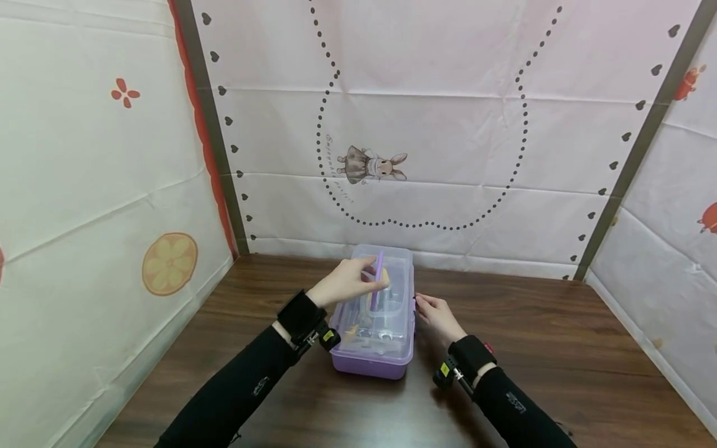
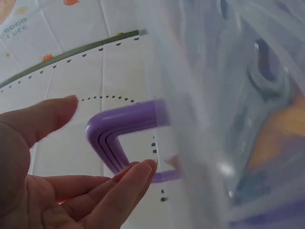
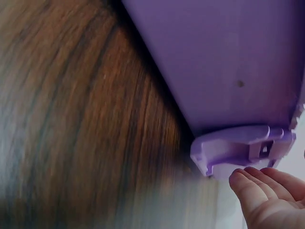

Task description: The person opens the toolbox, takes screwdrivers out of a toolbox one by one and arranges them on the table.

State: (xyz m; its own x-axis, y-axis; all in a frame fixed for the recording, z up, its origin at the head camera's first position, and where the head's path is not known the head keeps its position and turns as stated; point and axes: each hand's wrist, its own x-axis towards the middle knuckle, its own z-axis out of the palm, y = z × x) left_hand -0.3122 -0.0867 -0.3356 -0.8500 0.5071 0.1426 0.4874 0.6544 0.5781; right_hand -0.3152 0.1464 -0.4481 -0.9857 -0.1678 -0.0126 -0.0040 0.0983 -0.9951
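Note:
A purple box with a clear lid stands on the table, its purple carrying handle raised from the lid. Around that handle is my left hand: fingers touch or nearly touch its bar, while the thumb stays apart in the left wrist view. On the box's right side my right hand has its fingertips at a purple latch. The latch sticks outward from the box wall. Through the cloudy lid a grey wrench-shaped piece and an orange piece show dimly.
The brown wooden table runs to a white printed cloth hanging close behind the box. More cloth walls stand at the left and right. Both wrists carry black straps with small cameras.

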